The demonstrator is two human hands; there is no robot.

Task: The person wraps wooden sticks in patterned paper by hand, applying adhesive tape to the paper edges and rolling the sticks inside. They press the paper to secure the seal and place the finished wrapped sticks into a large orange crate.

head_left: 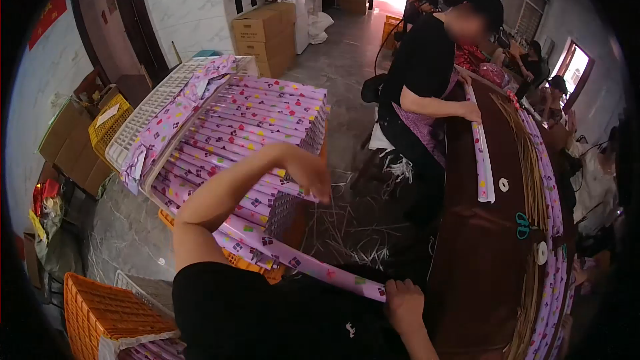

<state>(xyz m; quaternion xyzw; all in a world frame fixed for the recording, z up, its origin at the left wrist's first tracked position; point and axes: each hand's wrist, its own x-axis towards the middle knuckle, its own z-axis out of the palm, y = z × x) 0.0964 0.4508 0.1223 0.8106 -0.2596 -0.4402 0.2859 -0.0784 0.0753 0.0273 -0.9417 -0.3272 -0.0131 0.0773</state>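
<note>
My right hand is closed round the end of a roll of purple printed wrapping paper. The roll slants across in front of my body, its far end beside the white crate. My left hand is raised with bent wrist and fingers stretched downward, over the edge of the stacked purple rolls. Those rolls lie side by side in a large white plastic crate, with a crumpled printed sheet along its back side.
Across from me a person in black handles another roll on the brown table. Teal scissors, tape rolls and thin brown sticks lie there. An orange basket stands lower left; paper strips litter the floor.
</note>
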